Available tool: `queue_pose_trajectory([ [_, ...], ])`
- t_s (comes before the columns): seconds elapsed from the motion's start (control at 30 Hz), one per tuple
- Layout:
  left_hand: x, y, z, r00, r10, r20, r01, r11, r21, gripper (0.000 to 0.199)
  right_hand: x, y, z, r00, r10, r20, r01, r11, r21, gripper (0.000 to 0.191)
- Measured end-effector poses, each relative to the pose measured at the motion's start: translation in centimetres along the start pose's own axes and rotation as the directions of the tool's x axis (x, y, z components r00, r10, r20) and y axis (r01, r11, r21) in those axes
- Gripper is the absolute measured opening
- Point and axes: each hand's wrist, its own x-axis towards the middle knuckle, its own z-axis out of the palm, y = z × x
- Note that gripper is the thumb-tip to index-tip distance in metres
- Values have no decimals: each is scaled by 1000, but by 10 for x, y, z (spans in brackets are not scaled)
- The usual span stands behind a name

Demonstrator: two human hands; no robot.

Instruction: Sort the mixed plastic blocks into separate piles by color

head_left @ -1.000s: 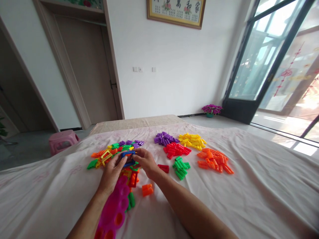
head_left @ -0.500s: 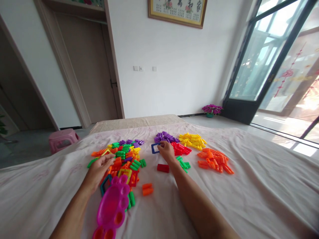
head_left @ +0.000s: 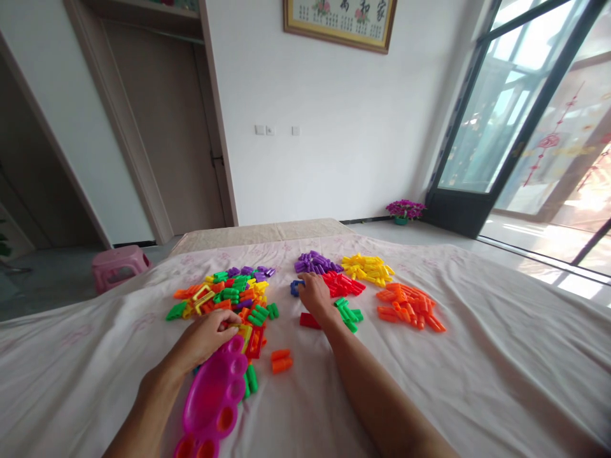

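My left hand (head_left: pixel 210 334) is over the mixed pile, its fingers curled together beside a yellow frame (head_left: pixel 245 334) and the top of the magenta tray (head_left: pixel 207 394); what they grip is hidden. Farther right, my right hand (head_left: pixel 314 294) reaches a blue piece (head_left: pixel 296 288), its fingertips at the piece's right side, and whether it is gripped does not show. Just beyond that hand lie red pieces (head_left: pixel 346 284) and purple pieces (head_left: pixel 316 262). A dark red block (head_left: pixel 309 320) is partly under my right wrist. Multicoloured pieces (head_left: pixel 231 294) spread beyond my left hand.
Yellow pieces (head_left: pixel 370 269), orange pieces (head_left: pixel 413 305) and green pieces (head_left: pixel 348 313) form separate groups at the right. Two orange pieces (head_left: pixel 281 361) lie near the middle of the wrinkled cloth (head_left: pixel 491 356). A pink stool (head_left: pixel 119 267) stands beyond the left edge.
My left hand has moved right and nearer, toward the magenta tray, uncovering a yellow frame in the pile. My right hand has shifted slightly left, and the blue frame it held upright now shows less.
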Motion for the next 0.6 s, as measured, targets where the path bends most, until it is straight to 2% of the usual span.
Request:
queue_pose_trajectory([
  [0.07, -1, 1, 1, 1000, 16, -8, -16, 999, 40, 30, -1, -8, -1, 997, -73, 28, 69, 991, 115, 31],
  [0.17, -1, 0, 1, 999, 42, -4, -42, 998, 51, 30, -3, -20, -2, 959, -196, 206, 111, 925, 363, 27],
  [0.27, 0, -3, 0, 999, 53, 2, -53, 997, 57, 24, -10, -31, -2, 841, -343, 419, 98, 858, 505, 22],
  [0.33, 0, -3, -1, 999, 52, 12, -53, 997, 54, 18, -16, -37, -2, 778, -379, 501, 95, 859, 503, 20],
  [0.4, 1, -1, -5, 998, 48, 29, -48, 999, 20, 15, -21, -44, -3, 790, -347, 506, 107, 890, 444, 20],
  [0.5, -1, 6, -13, 998, 59, 35, -54, 991, -125, 22, -27, -53, -5, 868, -272, 415, 131, 933, 336, 19],
  [0.6, -6, 15, -25, 1000, 18, -7, -19, 949, -315, 34, -28, -57, -5, 902, -262, 344, 152, 937, 315, 20],
])
